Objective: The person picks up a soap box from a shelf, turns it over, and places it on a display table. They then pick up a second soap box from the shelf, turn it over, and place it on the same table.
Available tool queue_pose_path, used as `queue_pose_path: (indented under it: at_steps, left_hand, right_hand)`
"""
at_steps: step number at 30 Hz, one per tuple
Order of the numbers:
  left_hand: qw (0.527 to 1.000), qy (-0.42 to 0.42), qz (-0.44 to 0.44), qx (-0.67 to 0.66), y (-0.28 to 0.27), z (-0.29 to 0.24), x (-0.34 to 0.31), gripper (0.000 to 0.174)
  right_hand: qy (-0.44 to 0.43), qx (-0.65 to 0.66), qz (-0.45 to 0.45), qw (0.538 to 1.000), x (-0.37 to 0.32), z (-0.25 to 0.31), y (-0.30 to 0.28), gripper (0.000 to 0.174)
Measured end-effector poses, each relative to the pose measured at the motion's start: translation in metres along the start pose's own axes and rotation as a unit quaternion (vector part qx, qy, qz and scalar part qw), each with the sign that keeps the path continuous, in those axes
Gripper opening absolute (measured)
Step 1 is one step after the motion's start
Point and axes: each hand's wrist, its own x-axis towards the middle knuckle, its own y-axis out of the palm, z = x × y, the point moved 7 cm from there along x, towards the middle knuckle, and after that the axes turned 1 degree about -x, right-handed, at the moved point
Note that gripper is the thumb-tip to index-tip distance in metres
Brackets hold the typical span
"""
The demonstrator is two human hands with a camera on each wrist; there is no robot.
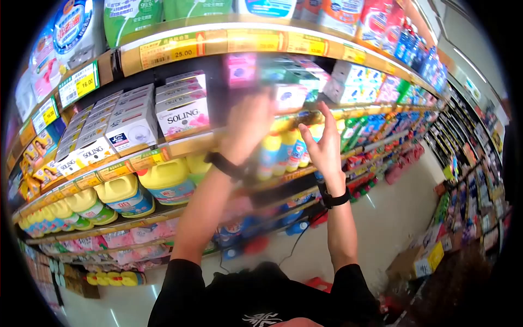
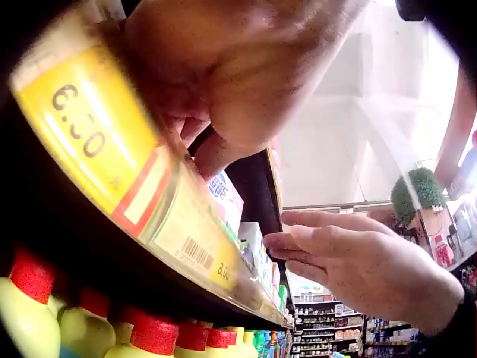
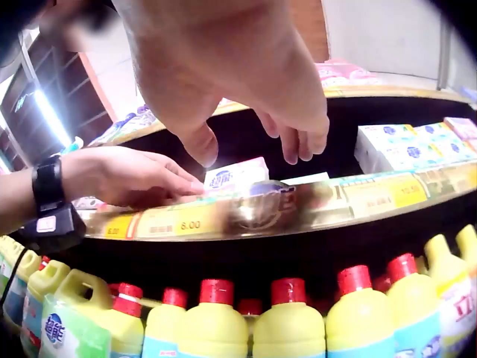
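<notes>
My left hand (image 1: 248,128), blurred in the head view, reaches over the shelf's front edge. In the right wrist view its fingertips are right at the left end of a small white box (image 3: 237,175) with blue lettering. The left wrist view shows part of these fingers hidden behind the price strip (image 2: 89,138). My right hand (image 1: 325,150) is raised at the shelf front, to the right of the same box, its thumb spread from the fingers. Nothing lies between them. Seen from the right wrist, the right hand's fingers hang above and behind the box.
White SOLING boxes (image 1: 185,115) stand in rows to the left on this shelf. More white boxes (image 3: 410,149) stand to the right. Yellow bottles with red caps (image 3: 289,317) line the shelf below. The upper shelf edge (image 1: 218,43) runs above the hands. A cardboard box (image 1: 417,259) sits on the floor.
</notes>
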Motion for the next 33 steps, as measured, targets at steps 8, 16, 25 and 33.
queue_pose_path:
  at_steps: [8,16,25,33]
  left_hand:
    - [0.997,0.025,-0.041,-0.062,0.004,-0.011,0.013,0.027]
    - [0.955,-0.028,-0.022,-0.295,-0.044,-0.052,-0.029,0.023]
    - [0.918,-0.235,-0.011,-0.318,-0.025,-0.024,-0.147,0.038]
    - [0.847,-0.378,-0.015,-0.373,0.046,0.021,-0.365,0.053]
  right_hand:
    - [-0.015,-0.018,0.062,0.998,0.029,-0.017,0.029,0.062]
    - [0.043,0.476,0.076,0.875,0.017,0.003,0.023,0.067]
    - [0.022,0.534,0.268,0.802,-0.075,0.005,0.064,0.096]
    - [0.137,0.468,0.536,0.69,-0.266,0.009,0.127,0.085]
